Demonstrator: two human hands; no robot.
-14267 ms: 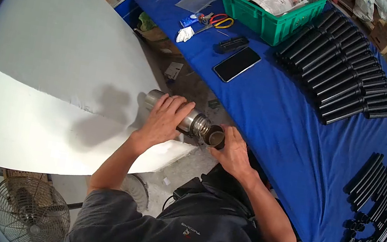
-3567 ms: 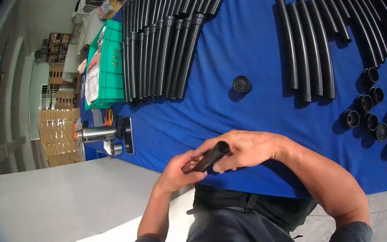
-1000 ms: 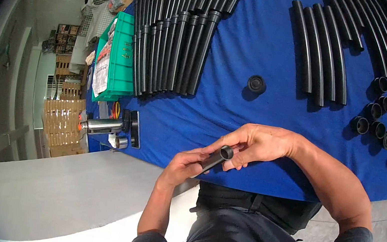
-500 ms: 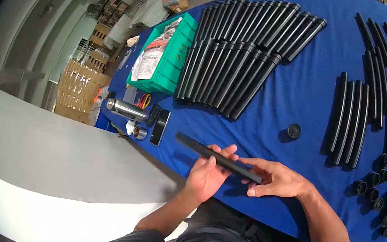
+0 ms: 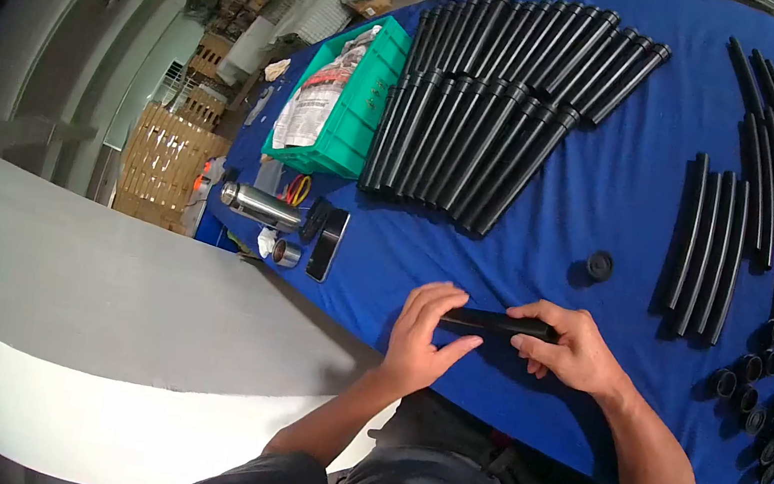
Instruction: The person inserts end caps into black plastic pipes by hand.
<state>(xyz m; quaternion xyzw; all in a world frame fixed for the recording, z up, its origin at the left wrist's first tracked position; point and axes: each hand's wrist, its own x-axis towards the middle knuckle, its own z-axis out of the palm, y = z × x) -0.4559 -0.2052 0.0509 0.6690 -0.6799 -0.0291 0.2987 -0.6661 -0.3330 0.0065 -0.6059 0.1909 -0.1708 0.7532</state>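
Observation:
A black tube lies roughly level in front of me, over the near edge of the blue-covered table. My right hand is closed around its right end, thumb below and fingers above. At the other end is my left hand, its fingers bent above the tube and its thumb stretched out below. That hand looks open around the tube's left end; whether the palm touches it is hidden. One round black cap sits alone on the cloth beyond my right hand.
Two rows of capped black tubes lie at the back. A green crate holding printed paper stands left of them, with a metal flask and a phone nearer. To the right are uncapped tubes and loose caps.
The tube has turned from slanting to nearly level. My left hand has shifted from supporting its middle, palm up, to its left end; my right hand still grips the right end.

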